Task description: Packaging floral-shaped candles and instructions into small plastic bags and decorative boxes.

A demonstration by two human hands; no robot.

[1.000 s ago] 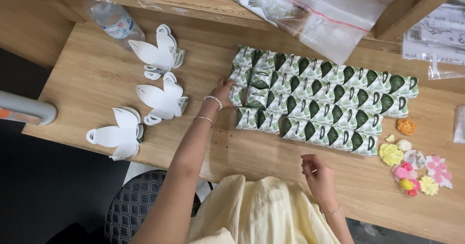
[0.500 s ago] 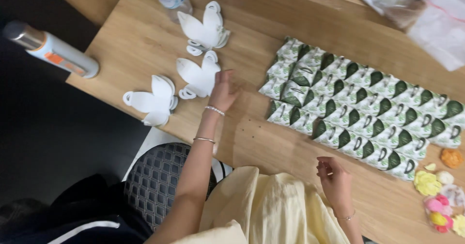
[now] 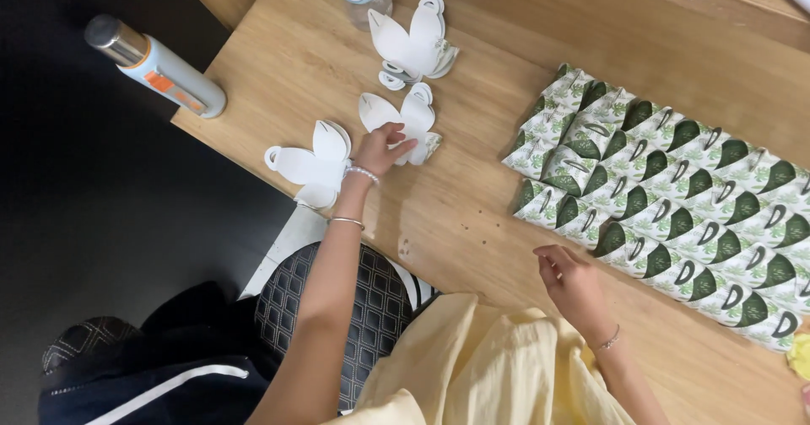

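On the wooden table point(image 3: 472, 214), near its left edge, lies a stack of white petal-shaped cutouts point(image 3: 405, 121) — the left hand point(image 3: 381, 149) rests on it, fingers closing on the top sheet. More cutouts lie beside it point(image 3: 310, 163) and further up point(image 3: 418, 41). The right hand point(image 3: 574, 286) hovers loosely curled, empty, near the rows of folded green-leaf boxes point(image 3: 675, 205). A clean lift would likely need pinching one sheet only — sliding it off sideways.
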